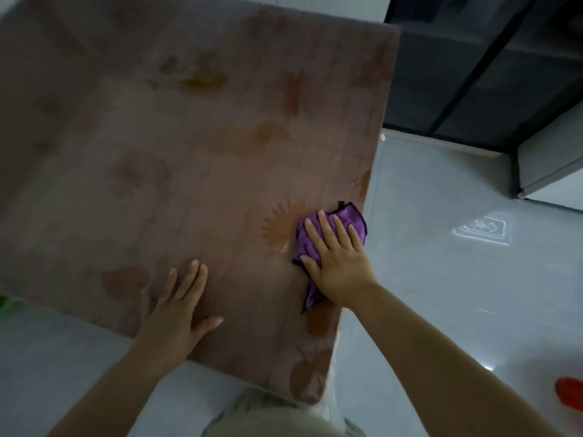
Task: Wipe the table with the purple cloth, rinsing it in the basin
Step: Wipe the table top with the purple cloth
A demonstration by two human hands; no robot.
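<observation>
In the head view, a brownish worktop [157,152] with a faded flower print is seen from above. The purple cloth [355,220] lies bunched close to the worktop's right edge, toward the near end. It is pressed down by the right hand [334,260], whose fingers are straight and spread; nothing is pinched or gripped. The left hand [176,307] is laid flat on the bare worktop further left, fingers extended, holding nothing and well apart from the cloth. No basin can be made out. A red object [571,398] is cut off at the near right on the pale floor [441,279], and what it is cannot be told.

The cloth is judged to be light, soft and limp, with a slight sheen, so it may slip or ruck under the palm; steady flat pressure should carry it along. For rinsing, it would best be gathered at its bunched middle rather than lifted by 1 loose corner.
</observation>
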